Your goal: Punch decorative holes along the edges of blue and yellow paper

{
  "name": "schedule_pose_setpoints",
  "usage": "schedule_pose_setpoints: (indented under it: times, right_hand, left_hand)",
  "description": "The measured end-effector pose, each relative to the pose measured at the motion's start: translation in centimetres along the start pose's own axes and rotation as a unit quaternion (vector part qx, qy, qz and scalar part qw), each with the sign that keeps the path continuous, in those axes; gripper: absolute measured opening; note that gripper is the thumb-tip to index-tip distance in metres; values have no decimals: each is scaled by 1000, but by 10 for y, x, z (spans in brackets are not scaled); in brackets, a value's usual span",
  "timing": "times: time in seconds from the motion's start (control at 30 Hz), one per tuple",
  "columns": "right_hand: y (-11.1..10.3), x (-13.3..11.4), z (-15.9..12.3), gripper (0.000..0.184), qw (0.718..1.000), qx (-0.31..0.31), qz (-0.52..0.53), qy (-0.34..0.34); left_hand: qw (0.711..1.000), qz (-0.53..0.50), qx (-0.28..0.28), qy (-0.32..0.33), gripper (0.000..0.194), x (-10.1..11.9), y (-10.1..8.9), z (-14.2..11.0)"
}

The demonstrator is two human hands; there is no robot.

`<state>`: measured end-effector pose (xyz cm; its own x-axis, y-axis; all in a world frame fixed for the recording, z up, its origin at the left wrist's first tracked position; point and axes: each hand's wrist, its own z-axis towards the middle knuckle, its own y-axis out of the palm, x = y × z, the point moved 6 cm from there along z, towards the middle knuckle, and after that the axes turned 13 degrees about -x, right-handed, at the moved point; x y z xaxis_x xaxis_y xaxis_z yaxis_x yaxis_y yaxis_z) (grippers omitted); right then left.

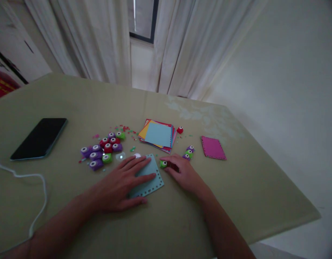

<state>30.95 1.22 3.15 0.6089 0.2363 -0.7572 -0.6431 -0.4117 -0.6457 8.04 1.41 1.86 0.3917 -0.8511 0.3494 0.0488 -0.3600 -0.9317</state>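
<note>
My left hand (128,181) lies flat with spread fingers on a light blue paper square (154,180), whose right and lower edges carry rows of punched holes. Just past the square's right edge, my right hand (182,171) pinches a small green craft punch (163,164) between thumb and fingers. Behind that hand sit a purple punch (191,148) and a green punch (189,154), with another purple one partly covered. Several purple, red and green punches (96,155) are grouped left of the paper.
A stack of coloured paper squares (158,134) lies beyond my hands, with a red punch (180,130) beside it. A magenta hole-edged square (213,148) is at right. Paper bits (124,128) are scattered. A black tablet (40,138) and white cable (44,190) lie left.
</note>
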Motion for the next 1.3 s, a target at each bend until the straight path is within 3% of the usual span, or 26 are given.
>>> schedule_pose_setpoints:
  times: [0.2, 0.7, 1.3]
  right_hand:
    - [3, 17, -1, 25, 998, 26, 27, 58]
    - [3, 18, -1, 23, 990, 84, 95, 68]
    - [3, 11, -1, 19, 998, 25, 40, 42]
  left_hand:
    - [1000, 11, 12, 15, 77, 10, 4, 1]
    - [999, 35, 9, 4, 74, 10, 9, 3]
    - [999, 50, 6, 2, 75, 10, 12, 3]
